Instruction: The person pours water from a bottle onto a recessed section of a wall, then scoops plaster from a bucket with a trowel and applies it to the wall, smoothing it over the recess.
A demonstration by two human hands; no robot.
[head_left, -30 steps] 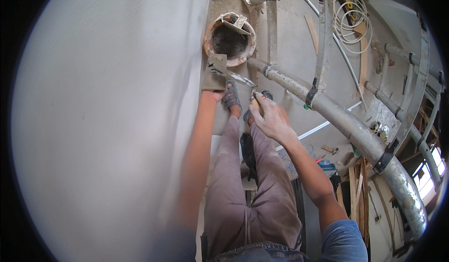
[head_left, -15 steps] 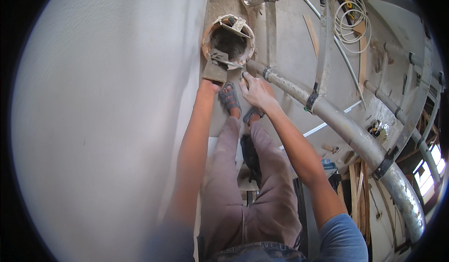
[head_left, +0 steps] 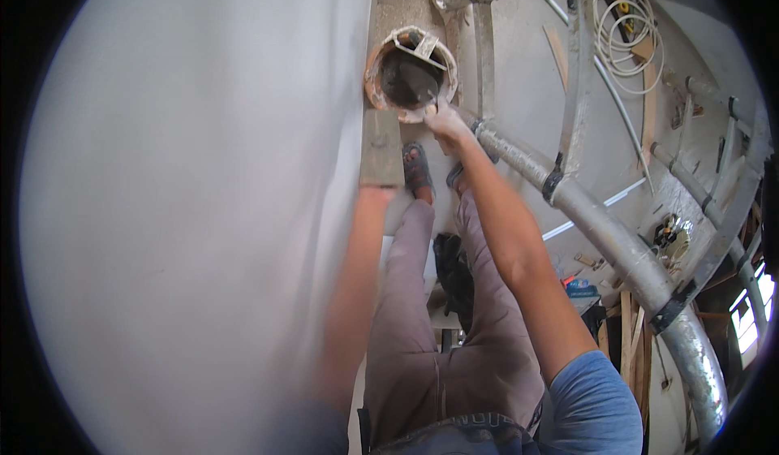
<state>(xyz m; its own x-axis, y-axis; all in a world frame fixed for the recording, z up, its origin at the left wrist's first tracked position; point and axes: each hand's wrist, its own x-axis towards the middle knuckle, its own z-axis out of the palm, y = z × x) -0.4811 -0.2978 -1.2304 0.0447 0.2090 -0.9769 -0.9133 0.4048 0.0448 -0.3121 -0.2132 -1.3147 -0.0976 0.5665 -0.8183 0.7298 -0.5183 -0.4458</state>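
Observation:
A mortar-crusted round bucket (head_left: 374, 77) stands against the pale wall, with wet grey mortar (head_left: 395, 80) inside. My right hand (head_left: 448, 124) is at the bucket's near right rim, closed around the handle of a trowel (head_left: 431, 109); its blade dips into the bucket and blends with the mortar. My left hand (head_left: 380, 194), blurred and mostly hidden, holds a flat rectangular mortar board (head_left: 381, 150) just in front of the bucket. Only a small smear of mortar shows on the board. Another flat plastering tool (head_left: 425, 46) rests across the bucket's far rim.
The smooth wall (head_left: 203, 171) fills the left side. Grey scaffold pipes (head_left: 604, 228) run close along my right. Beyond them lie a coiled white cable (head_left: 625, 65), wood strips (head_left: 649, 114) and metal rods. My sandalled feet (head_left: 418, 171) stand just behind the bucket.
The trowel has left the board and dipped into the bucket, and the mortar lump on the board is mostly gone. My left hand has drawn the board back from the rim.

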